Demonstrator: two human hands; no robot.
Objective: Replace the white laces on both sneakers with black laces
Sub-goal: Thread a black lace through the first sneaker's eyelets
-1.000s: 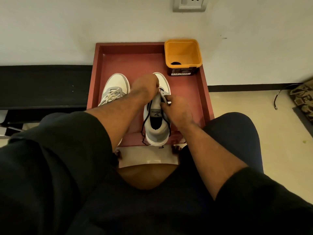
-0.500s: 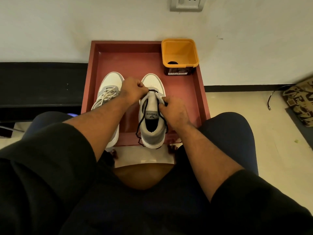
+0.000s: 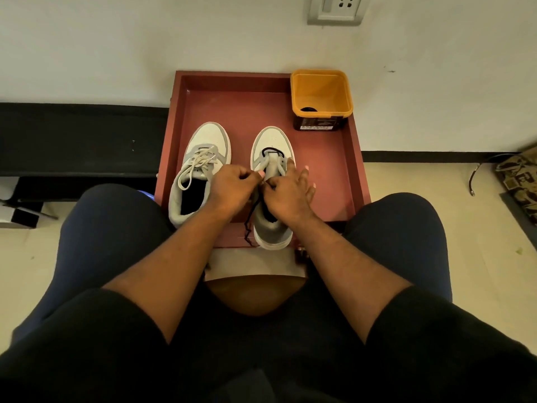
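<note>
Two white and grey sneakers stand side by side in a red tray (image 3: 353, 175). The left sneaker (image 3: 203, 158) carries loose white laces (image 3: 197, 165). The right sneaker (image 3: 271, 146) has a black lace (image 3: 271, 150) across its lowest eyelets, and one end trails down past the heel on its left side. My left hand (image 3: 232, 186) pinches the black lace over the tongue. My right hand (image 3: 289, 193) pinches it too, with its outer fingers spread against the shoe's right side. The hands hide the middle eyelets.
An orange square tub (image 3: 321, 96) with something dark at its bottom stands in the tray's far right corner. A wall with a socket (image 3: 337, 8) rises behind. A black bench (image 3: 78, 138) runs left. My knees flank the tray; a cable (image 3: 476, 175) lies at right.
Both hands have drawn back from the toe end to the middle of the right sneaker, baring the black lace at the lowest eyelets. The camera view shifted slightly.
</note>
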